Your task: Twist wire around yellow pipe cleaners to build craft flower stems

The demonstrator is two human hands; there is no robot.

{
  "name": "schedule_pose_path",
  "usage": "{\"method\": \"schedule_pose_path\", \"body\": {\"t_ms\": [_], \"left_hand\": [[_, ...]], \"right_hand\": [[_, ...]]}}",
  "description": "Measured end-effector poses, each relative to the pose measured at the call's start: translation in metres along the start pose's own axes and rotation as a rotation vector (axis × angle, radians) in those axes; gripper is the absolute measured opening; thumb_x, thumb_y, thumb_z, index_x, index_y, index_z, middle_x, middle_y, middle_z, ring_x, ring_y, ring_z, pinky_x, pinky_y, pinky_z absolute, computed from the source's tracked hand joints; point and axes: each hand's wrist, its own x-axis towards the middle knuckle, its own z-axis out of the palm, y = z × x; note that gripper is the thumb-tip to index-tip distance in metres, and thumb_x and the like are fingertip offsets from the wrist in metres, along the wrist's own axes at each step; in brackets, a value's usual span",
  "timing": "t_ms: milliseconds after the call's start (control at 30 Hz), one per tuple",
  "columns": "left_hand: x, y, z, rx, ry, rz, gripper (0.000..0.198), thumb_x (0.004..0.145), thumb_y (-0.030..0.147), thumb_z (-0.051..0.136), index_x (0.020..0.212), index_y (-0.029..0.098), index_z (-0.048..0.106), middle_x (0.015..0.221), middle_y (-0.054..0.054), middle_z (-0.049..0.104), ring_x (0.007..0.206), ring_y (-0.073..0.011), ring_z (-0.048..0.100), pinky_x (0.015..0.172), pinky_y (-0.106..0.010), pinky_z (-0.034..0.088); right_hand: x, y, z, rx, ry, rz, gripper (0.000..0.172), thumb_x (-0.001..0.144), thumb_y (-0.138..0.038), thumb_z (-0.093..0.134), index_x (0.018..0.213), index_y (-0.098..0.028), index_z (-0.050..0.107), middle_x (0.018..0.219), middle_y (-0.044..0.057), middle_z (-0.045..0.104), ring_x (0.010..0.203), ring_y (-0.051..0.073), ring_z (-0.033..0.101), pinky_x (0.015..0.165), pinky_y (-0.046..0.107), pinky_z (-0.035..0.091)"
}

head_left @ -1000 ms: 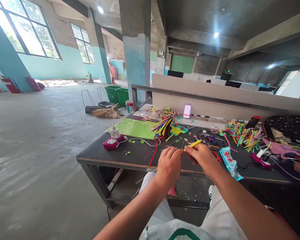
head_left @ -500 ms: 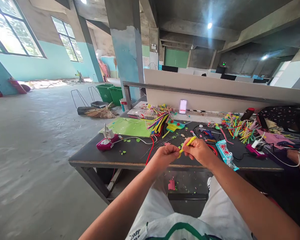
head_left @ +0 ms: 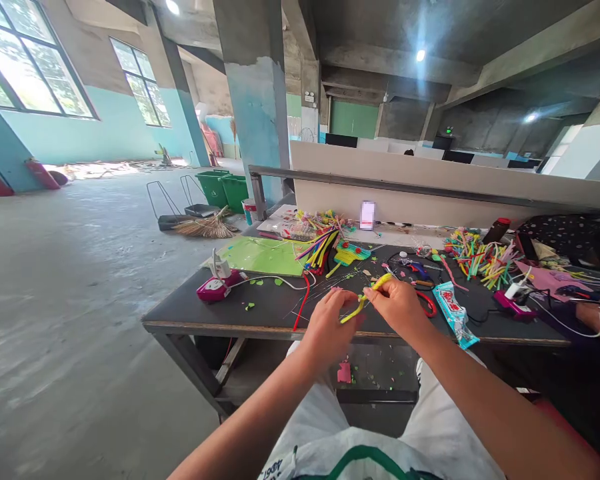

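Note:
A yellow pipe cleaner (head_left: 353, 315) is stretched between my hands just above the table's front edge, one end bent down to the left. My right hand (head_left: 397, 303) is closed, pinching the upper part of it between thumb and fingers. My left hand (head_left: 333, 325) has its fingers curled about the lower end, the index finger near the right fingertips. Beyond my hands lies a yellow and turquoise pipe-cleaner piece (head_left: 350, 253) with red dots. A red pipe cleaner (head_left: 303, 307) lies left of my left hand. Red-handled scissors (head_left: 429, 305) are partly hidden behind my right hand.
A bundle of coloured pipe cleaners (head_left: 323, 250) rests by a green sheet (head_left: 260, 255). More stems are heaped (head_left: 483, 257) at right, past a blue wrapper (head_left: 453, 310). Magenta power strips (head_left: 215, 288) with cables sit either side. Another person's hand (head_left: 595, 320) shows far right.
My left hand has loosened from its tight pinch and turned, its fingers more spread out. More of the yellow pipe cleaner's lower end now shows. My right hand keeps its pinch.

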Motion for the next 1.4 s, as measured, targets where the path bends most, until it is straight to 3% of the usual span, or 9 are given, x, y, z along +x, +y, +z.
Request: {"method": "schedule_pose_path", "body": {"t_ms": [200,367,700,833,933,1033,1133,1267,1400], "left_hand": [[-0.004,-0.004,0.013,0.398,0.085,0.175,0.005,0.083,0.018,0.051,0.088,0.018,0.05,0.084,-0.005,0.057,0.079,-0.0193,0.055,0.071,-0.032,0.043],[-0.002,-0.003,0.016,0.52,0.067,0.202,0.006,0.085,0.014,0.045,0.088,0.018,0.049,0.088,-0.007,0.058,0.082,-0.0208,0.056,0.074,-0.034,0.044],[-0.002,-0.008,0.009,0.55,-0.155,0.167,0.018,0.085,0.011,0.043,0.09,0.017,0.059,0.083,-0.007,0.066,0.079,-0.0199,0.061,0.075,-0.032,0.043],[0.009,-0.01,-0.004,0.247,-0.262,0.001,0.015,0.083,0.016,0.048,0.079,0.016,0.063,0.074,-0.004,0.065,0.071,-0.0161,0.058,0.068,-0.027,0.041],[0.016,-0.015,-0.014,-0.253,-0.462,-0.217,0.012,0.078,0.021,0.056,0.071,0.014,0.063,0.066,-0.001,0.063,0.063,-0.0124,0.054,0.061,-0.023,0.039],[0.016,-0.024,-0.014,-0.782,-0.683,-0.382,0.019,0.072,0.03,0.067,0.071,0.012,0.063,0.065,-0.003,0.063,0.062,-0.0124,0.056,0.065,-0.025,0.042],[0.009,-0.03,-0.006,-1.108,-0.771,-0.472,0.028,0.066,0.036,0.074,0.069,0.01,0.063,0.061,-0.004,0.061,0.06,-0.0133,0.057,0.066,-0.026,0.044],[-0.001,-0.031,0.002,-1.203,-0.757,-0.528,0.026,0.069,0.033,0.074,0.074,0.01,0.062,0.063,-0.004,0.062,0.06,-0.0124,0.059,0.064,-0.024,0.044],[-0.003,-0.023,-0.003,-1.028,-0.621,-0.472,0.02,0.072,0.029,0.069,0.082,0.013,0.059,0.069,-0.003,0.065,0.061,-0.0128,0.061,0.064,-0.025,0.045]], "right_hand": [[0.0,-0.007,0.011,-0.116,0.079,0.048,0.033,0.078,-0.038,0.054,0.05,-0.02,0.051,0.046,-0.001,0.051,0.046,0.013,0.044,0.048,0.025,0.028],[0.002,0.0,0.016,-0.149,0.114,0.053,0.033,0.078,-0.039,0.054,0.051,-0.02,0.051,0.047,0.0,0.053,0.047,0.014,0.045,0.049,0.026,0.027],[0.003,0.012,0.024,-0.181,0.064,0.062,0.031,0.077,-0.035,0.055,0.051,-0.02,0.05,0.047,-0.001,0.049,0.049,0.013,0.042,0.049,0.026,0.025],[-0.001,0.015,0.018,-0.071,-0.077,0.01,0.029,0.077,-0.032,0.056,0.052,-0.018,0.048,0.049,-0.004,0.043,0.049,0.011,0.038,0.048,0.025,0.025],[-0.006,0.012,0.008,0.135,-0.241,-0.023,0.025,0.079,-0.034,0.054,0.06,-0.018,0.054,0.052,-0.005,0.043,0.05,0.01,0.037,0.048,0.023,0.027],[-0.011,0.008,0.0,0.319,-0.363,-0.063,0.024,0.08,-0.037,0.054,0.068,-0.018,0.057,0.055,-0.005,0.044,0.05,0.009,0.036,0.048,0.022,0.03],[-0.013,0.006,-0.003,0.377,-0.399,-0.124,0.026,0.08,-0.039,0.055,0.068,-0.017,0.059,0.059,-0.004,0.048,0.052,0.009,0.04,0.05,0.022,0.032],[-0.014,0.011,-0.003,0.315,-0.376,-0.12,0.024,0.081,-0.036,0.054,0.067,-0.017,0.059,0.058,-0.004,0.049,0.052,0.009,0.041,0.051,0.022,0.032],[-0.015,0.014,-0.001,0.183,-0.292,-0.099,0.021,0.08,-0.031,0.054,0.066,-0.016,0.06,0.057,-0.003,0.051,0.055,0.01,0.044,0.052,0.022,0.032]]}}
